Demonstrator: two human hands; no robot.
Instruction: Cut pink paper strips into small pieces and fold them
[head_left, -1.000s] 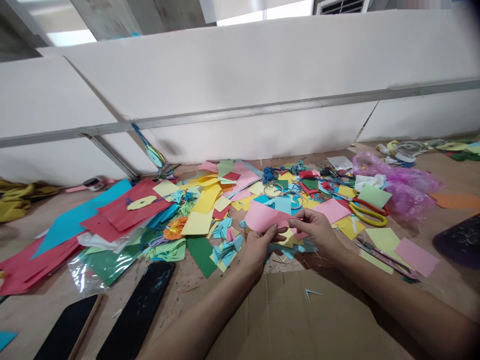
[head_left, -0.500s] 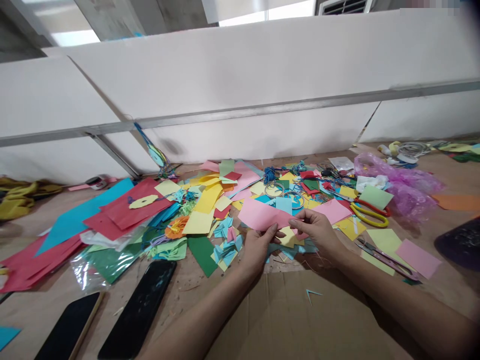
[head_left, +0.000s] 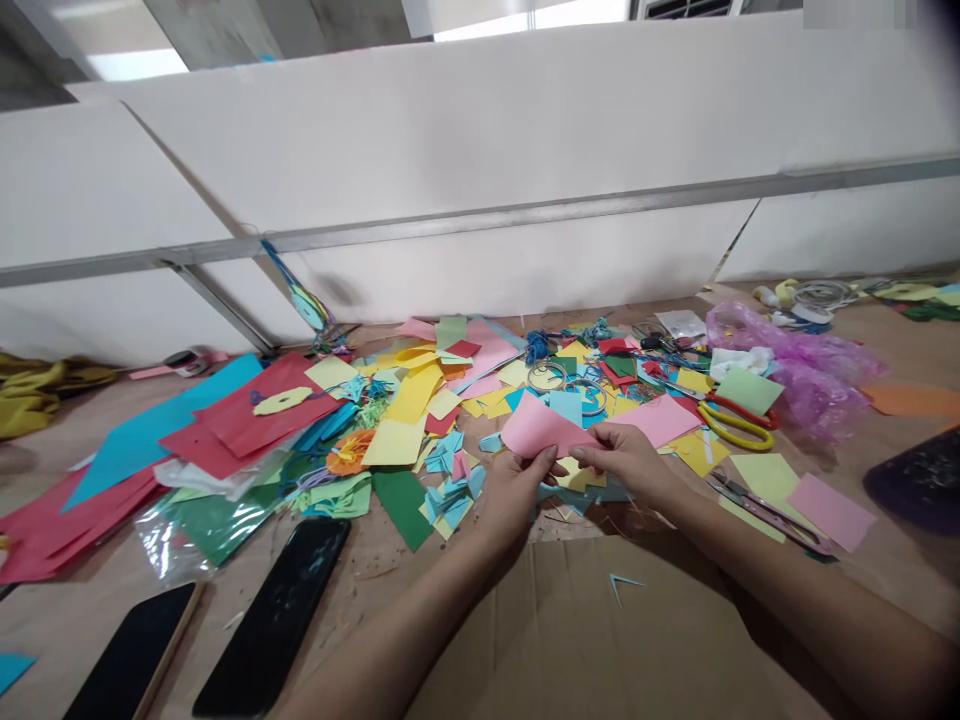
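Between my two hands is a piece of pink paper (head_left: 544, 425), curved and held up over the heap of coloured scraps. My left hand (head_left: 525, 480) pinches its lower edge between thumb and fingers. At the paper's right end, my right hand (head_left: 626, 458) grips it with the thumb on the near side. Just behind lie a small light blue square (head_left: 566, 406) and metal rings (head_left: 546, 376). Yellow paper bits (head_left: 577, 474) show beneath the hands. A brown cardboard sheet (head_left: 570, 630) lies under my forearms, with a thin blue V-shaped scrap (head_left: 622, 586) on it.
Yellow-and-red-handled scissors (head_left: 739, 420) and a second pair of scissors (head_left: 772, 512) lie to the right, near a pink plastic bag (head_left: 799, 360). Two phones (head_left: 274, 615) rest at the front left. Red sheets (head_left: 262, 415) are stacked behind them. A white partition (head_left: 480, 150) stands behind everything.
The pink paper has shifted slightly right and is more curled, its left side drawn inward. Both hands keep hold of it. The whole view has moved a little.
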